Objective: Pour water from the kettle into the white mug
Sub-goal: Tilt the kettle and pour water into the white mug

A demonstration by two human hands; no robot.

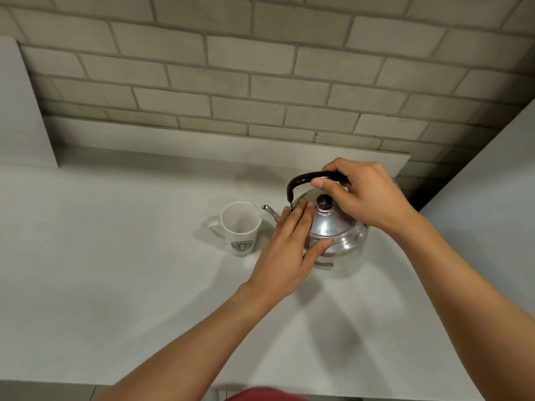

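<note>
A shiny steel kettle with a black lid knob stands on the white counter, its thin spout pointing left toward the white mug. The mug is upright just left of the spout, looks empty, and has its handle on the left and a green round logo on its front. My right hand is closed around the black arched handle above the lid. My left hand lies flat against the kettle's left side, fingers near the spout base and thumb on the lower body.
The white counter runs back to a low white ledge under a grey brick wall. A white panel stands at the far left, and another white surface rises on the right. The counter's front edge is near my body.
</note>
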